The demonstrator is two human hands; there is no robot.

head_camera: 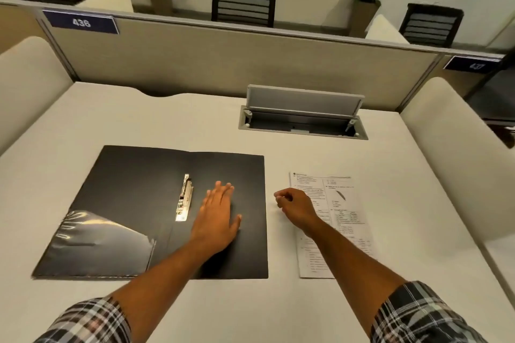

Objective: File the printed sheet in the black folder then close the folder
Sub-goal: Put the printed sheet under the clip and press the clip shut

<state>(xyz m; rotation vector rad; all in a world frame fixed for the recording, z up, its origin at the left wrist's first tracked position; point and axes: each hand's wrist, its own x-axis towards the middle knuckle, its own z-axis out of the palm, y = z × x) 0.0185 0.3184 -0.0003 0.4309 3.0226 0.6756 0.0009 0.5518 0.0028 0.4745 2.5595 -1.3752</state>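
Note:
The black folder (133, 189) lies spread open on the white desk, with a metal clip (184, 198) along its spine and a clear plastic pocket (100, 242) on its left flap. My left hand (217, 217) rests flat, fingers apart, on the folder's right flap. The printed sheet (345, 217) lies on the desk to the right of the folder, partly under my right forearm. My right hand (295, 206) hovers at the sheet's left edge with its fingers curled in; it holds nothing that I can see.
A cable box with its grey lid (303, 103) raised sits in the desk behind the sheet. A beige partition (223, 58) closes the far edge. Cream side panels (457, 153) stand at left and right. Chairs and plants are beyond.

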